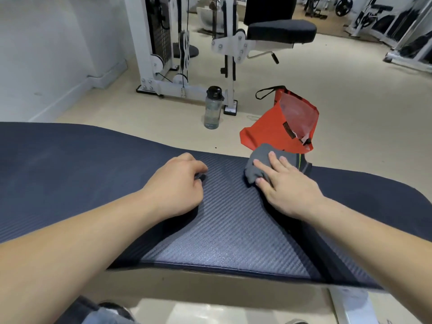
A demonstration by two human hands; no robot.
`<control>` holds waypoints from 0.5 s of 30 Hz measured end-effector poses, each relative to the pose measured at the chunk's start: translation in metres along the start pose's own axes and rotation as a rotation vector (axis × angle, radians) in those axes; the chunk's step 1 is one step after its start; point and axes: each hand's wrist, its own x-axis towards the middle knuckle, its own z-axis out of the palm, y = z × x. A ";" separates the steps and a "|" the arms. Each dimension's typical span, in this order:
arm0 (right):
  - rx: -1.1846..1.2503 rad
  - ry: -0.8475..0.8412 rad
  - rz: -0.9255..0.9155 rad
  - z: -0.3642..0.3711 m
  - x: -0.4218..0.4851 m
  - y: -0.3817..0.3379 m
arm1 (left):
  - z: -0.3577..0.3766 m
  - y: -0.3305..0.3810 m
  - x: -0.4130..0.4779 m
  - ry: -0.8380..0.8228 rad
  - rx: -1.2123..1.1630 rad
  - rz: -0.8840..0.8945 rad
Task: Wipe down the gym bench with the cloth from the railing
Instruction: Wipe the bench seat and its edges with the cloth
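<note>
The gym bench [229,235] is a dark navy pad with a ribbed weave, stretching across the view from left to right. A crumpled grey cloth [259,162] with a yellow-green stitch lies on the pad near its far edge. My right hand [287,183] presses flat on the cloth, fingers spread over it. My left hand [180,183] rests on the pad to the left of the cloth, fingers curled under in a loose fist with nothing in them.
An orange bag [273,129] with a black strap lies on the floor just beyond the bench. A clear water bottle [212,108] with a black cap stands left of it. White cable machines [163,43] and a padded seat [280,31] stand farther back.
</note>
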 end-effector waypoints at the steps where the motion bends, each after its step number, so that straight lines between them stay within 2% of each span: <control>1: -0.013 -0.011 -0.027 0.000 -0.008 -0.007 | -0.001 -0.003 -0.001 0.002 -0.004 -0.004; 5: -0.076 -0.018 -0.338 0.016 -0.071 -0.056 | -0.005 -0.008 -0.001 0.011 -0.015 -0.016; 7: -0.103 0.067 -0.523 0.031 -0.098 -0.070 | -0.006 -0.010 -0.001 0.002 -0.009 -0.021; 8: -0.104 0.075 -0.557 0.036 -0.105 -0.071 | -0.005 -0.010 -0.001 -0.006 -0.002 -0.018; 11: -0.083 0.013 -0.535 0.033 -0.092 -0.059 | -0.005 -0.010 0.000 -0.012 0.004 -0.017; 15: -0.062 0.005 -0.245 0.020 -0.036 -0.032 | -0.004 -0.008 -0.004 -0.013 0.018 -0.033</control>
